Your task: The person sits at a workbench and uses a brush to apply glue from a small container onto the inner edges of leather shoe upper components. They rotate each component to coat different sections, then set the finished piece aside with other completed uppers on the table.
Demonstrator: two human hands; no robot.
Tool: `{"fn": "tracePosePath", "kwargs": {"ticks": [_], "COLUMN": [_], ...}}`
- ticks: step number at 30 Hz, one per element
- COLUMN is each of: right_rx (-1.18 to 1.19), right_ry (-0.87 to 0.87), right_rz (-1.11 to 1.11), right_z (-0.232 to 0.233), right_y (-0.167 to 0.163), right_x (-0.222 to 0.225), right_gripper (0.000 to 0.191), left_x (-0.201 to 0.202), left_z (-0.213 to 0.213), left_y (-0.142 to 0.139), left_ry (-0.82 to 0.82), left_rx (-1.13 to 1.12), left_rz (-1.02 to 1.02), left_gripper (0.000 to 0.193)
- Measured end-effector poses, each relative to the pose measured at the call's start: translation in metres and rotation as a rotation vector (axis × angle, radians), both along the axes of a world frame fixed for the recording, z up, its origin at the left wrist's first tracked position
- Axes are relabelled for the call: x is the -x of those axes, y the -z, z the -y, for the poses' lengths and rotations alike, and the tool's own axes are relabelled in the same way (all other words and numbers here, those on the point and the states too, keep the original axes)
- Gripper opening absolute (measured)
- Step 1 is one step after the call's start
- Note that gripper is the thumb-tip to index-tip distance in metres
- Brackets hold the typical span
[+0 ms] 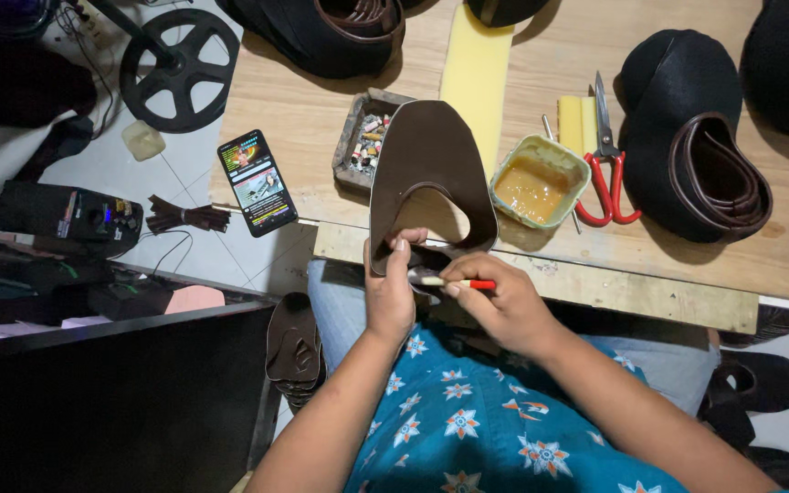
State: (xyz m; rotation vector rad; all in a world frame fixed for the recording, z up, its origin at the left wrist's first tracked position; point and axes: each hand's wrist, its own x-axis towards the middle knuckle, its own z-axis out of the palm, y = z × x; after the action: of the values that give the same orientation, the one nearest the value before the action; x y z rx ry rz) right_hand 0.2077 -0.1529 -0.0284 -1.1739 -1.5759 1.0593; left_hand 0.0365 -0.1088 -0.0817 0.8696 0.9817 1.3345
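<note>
While the left hand (389,297) kept its grip clamped on the lower edge of the brown leather upper piece (429,173), the right hand (502,306) pinched a red-handled brush (454,284) against it — the piece stood at the near edge of the bench (321,119). At two o'clock of it sat a green glue pot (539,183) — red scissors (606,164) just beyond

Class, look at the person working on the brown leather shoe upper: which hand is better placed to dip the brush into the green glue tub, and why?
Probably the right hand. It already has the red-handled brush in its grip, and the green tub of amber glue sits on its side. The left hand is steadying the brown leather shoe upper.
</note>
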Motion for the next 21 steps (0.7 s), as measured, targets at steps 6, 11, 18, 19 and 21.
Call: {"fn": "tracePosePath", "kwargs": {"ticks": [6,11,18,19,21], "right_rx": [0.123,-0.004,-0.244,-0.295,-0.377], "right_ry": [0.023,0.2,0.475,0.44,0.442], "right_rz": [0.081,-0.348,0.609,0.638,0.588], "right_z": [-0.009,0.002,-0.041,-0.042,-0.039], "right_y": [-0.006,-0.038,-0.048,-0.048,-0.053], "right_x": [-0.027,-0.068,-0.092,-0.092,-0.092], "right_gripper": [0.007,0.008,0.017,0.017,0.015], "left_x": [0.003,0.002,-0.002,-0.002,-0.001], "left_z": [-0.002,0.0,0.006,0.007,0.006], "left_y": [0.004,0.004,-0.015,-0.018,-0.022], "left_ry": [0.049,0.018,0.056,0.088,0.042], "left_rx": [-0.022,-0.04,0.138,0.168,0.223], "left_rz": [0.006,0.022,0.335,0.374,0.417], "left_gripper": [0.02,0.02,0.024,0.028,0.019]}}
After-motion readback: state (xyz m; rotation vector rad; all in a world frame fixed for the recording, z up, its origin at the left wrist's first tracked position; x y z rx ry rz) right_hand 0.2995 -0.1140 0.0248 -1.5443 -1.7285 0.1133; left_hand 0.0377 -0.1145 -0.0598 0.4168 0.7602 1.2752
